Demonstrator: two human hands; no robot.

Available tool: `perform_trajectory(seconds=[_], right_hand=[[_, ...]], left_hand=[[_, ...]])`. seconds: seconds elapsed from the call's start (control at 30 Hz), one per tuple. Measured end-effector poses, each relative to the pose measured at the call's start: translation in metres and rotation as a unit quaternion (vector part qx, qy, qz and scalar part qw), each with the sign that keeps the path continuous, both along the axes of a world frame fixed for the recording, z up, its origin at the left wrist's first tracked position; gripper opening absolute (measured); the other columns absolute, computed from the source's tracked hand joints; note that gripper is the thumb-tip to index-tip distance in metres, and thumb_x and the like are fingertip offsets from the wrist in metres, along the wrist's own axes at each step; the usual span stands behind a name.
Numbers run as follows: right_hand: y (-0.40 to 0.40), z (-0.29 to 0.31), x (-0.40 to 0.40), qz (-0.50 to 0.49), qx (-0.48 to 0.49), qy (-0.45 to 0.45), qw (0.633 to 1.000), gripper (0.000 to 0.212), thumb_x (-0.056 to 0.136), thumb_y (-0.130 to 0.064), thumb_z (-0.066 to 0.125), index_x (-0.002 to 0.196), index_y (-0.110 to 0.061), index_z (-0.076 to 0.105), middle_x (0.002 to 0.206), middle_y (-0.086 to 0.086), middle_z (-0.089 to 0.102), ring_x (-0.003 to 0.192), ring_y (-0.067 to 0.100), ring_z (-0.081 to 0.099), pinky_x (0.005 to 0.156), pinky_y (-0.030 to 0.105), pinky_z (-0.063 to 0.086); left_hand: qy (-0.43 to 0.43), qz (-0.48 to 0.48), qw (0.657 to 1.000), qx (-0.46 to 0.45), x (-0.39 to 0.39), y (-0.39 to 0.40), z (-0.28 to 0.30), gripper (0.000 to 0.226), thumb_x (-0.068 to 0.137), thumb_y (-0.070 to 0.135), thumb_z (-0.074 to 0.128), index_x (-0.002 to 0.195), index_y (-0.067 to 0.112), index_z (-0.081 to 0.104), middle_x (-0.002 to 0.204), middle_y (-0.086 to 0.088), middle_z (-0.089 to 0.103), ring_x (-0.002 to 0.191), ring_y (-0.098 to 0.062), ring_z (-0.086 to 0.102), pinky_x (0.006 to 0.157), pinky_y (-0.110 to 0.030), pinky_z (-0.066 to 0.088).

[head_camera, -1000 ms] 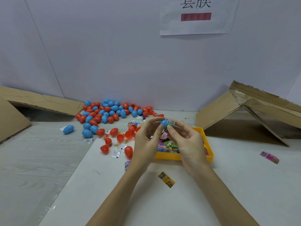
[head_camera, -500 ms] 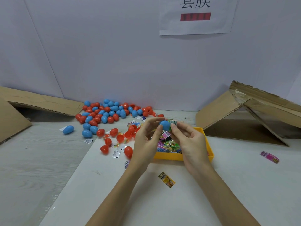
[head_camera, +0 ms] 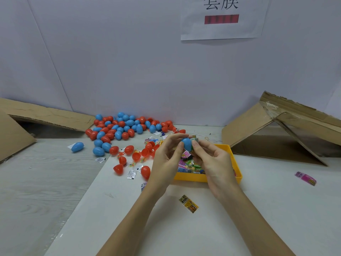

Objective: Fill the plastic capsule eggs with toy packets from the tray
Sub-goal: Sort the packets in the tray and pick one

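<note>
Above the yellow tray (head_camera: 234, 159), my left hand (head_camera: 166, 159) holds a blue capsule egg half (head_camera: 186, 144) between thumb and fingertips. My right hand (head_camera: 212, 163) pinches a green toy packet (head_camera: 194, 140) against the egg's right side. More colourful toy packets (head_camera: 190, 166) lie in the tray under my hands. A heap of blue and red capsule eggs (head_camera: 125, 126) sits at the back left by the wall, with open red halves (head_camera: 140, 154) scattered nearer the tray.
A yellow packet (head_camera: 188, 203) lies on the table in front of the tray, a pink packet (head_camera: 305, 178) far right. Small white packets (head_camera: 131, 174) lie among the red halves. Cardboard flaps stand at left (head_camera: 46, 115) and right (head_camera: 267, 126). A lone blue egg (head_camera: 77, 146) lies left.
Both hands have stayed over the tray. The blue egg half has turned in my left fingers and shows more of its shell, with the green packet kept at its right side.
</note>
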State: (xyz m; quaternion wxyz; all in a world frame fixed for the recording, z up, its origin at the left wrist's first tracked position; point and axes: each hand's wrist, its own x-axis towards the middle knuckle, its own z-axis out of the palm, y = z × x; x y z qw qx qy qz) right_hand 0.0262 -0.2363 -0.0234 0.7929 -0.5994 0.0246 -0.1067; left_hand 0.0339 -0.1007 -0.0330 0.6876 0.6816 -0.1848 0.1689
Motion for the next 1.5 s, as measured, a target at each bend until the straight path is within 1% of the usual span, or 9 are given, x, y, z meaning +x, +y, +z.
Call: perform_trajectory(seconds=[0.17,0.37,0.5,0.6,0.7,0.8,0.97,1.23,1.5], right_hand=[[0.002,0.004,-0.003,0.006,0.038,0.029,0.999,0.028,0.090,-0.024,0.074,0.116,-0.015,0.076,0.106,-0.001,0.079,0.102,0.015,0.075,0.085,0.028,0.060],[0.002,0.007,-0.005,0.008,0.016,0.017,1.000,0.028,0.080,-0.033,0.076,0.106,-0.025,0.075,0.102,-0.004,0.080,0.100,0.013,0.076,0.082,0.027,0.061],[0.002,0.008,-0.006,0.011,0.018,0.021,1.000,0.023,0.085,-0.029,0.076,0.107,-0.022,0.076,0.102,-0.003,0.080,0.101,0.015,0.076,0.084,0.028,0.061],[0.001,0.010,-0.007,0.058,0.093,0.052,0.993,0.038,0.078,-0.030,0.077,0.112,-0.013,0.077,0.108,0.004,0.079,0.100,0.016,0.076,0.080,0.027,0.060],[0.001,0.012,-0.007,0.128,0.183,0.098,0.970,0.032,0.081,-0.027,0.079,0.106,-0.007,0.080,0.111,0.014,0.077,0.093,0.016,0.075,0.074,0.026,0.061],[0.002,0.012,-0.005,0.152,0.206,0.145,0.956,0.025,0.084,-0.029,0.080,0.101,-0.012,0.083,0.114,0.014,0.077,0.106,0.023,0.072,0.082,0.031,0.061],[0.004,0.013,-0.007,0.158,0.236,0.177,0.942,0.038,0.076,-0.029,0.083,0.109,-0.012,0.077,0.112,0.013,0.078,0.103,0.023,0.073,0.073,0.030,0.061],[0.006,0.015,-0.010,0.172,0.235,0.182,0.939,0.045,0.080,-0.030,0.081,0.119,-0.012,0.071,0.110,0.015,0.078,0.102,0.025,0.073,0.070,0.029,0.061],[0.007,0.016,-0.013,0.163,0.242,0.181,0.939,0.046,0.079,-0.029,0.081,0.120,-0.011,0.072,0.108,0.016,0.078,0.095,0.024,0.078,0.071,0.030,0.062]], left_hand=[[-0.002,0.000,1.000,0.000,0.000,-0.001,-0.001,0.021,0.104,0.022,0.056,0.121,0.029,0.067,0.121,0.013,0.068,0.117,-0.011,0.064,0.092,-0.022,0.054],[-0.005,-0.007,1.000,0.003,0.001,-0.001,0.000,0.023,0.104,0.020,0.056,0.120,0.033,0.067,0.122,0.012,0.069,0.119,-0.010,0.064,0.091,-0.020,0.054],[-0.014,-0.005,1.000,0.003,0.002,-0.001,-0.002,0.024,0.105,0.023,0.056,0.123,0.034,0.067,0.126,0.010,0.069,0.122,-0.012,0.063,0.096,-0.027,0.056],[-0.035,0.005,0.999,0.033,0.002,-0.002,-0.005,0.028,0.104,0.026,0.057,0.132,0.030,0.064,0.130,0.012,0.067,0.124,-0.012,0.062,0.098,-0.031,0.056],[-0.095,0.044,0.990,0.093,0.001,-0.005,-0.006,0.041,0.101,0.021,0.065,0.141,0.025,0.059,0.135,0.018,0.064,0.127,-0.006,0.059,0.096,-0.021,0.052],[-0.135,0.075,0.980,0.123,0.003,-0.004,-0.007,0.045,0.099,0.015,0.067,0.142,0.021,0.059,0.134,0.016,0.063,0.128,-0.006,0.057,0.099,-0.019,0.049],[-0.131,0.055,0.983,0.113,0.003,-0.001,-0.006,0.044,0.099,0.015,0.065,0.143,0.018,0.058,0.131,0.014,0.065,0.127,-0.010,0.058,0.098,-0.019,0.050],[-0.155,0.092,0.978,0.105,0.006,0.002,-0.009,0.029,0.100,0.015,0.063,0.128,0.021,0.071,0.120,0.010,0.072,0.117,-0.015,0.065,0.091,-0.027,0.055],[-0.153,0.118,0.977,0.086,0.004,0.000,-0.007,0.022,0.097,0.024,0.063,0.117,0.027,0.073,0.112,0.017,0.073,0.112,-0.009,0.067,0.089,-0.022,0.055]])
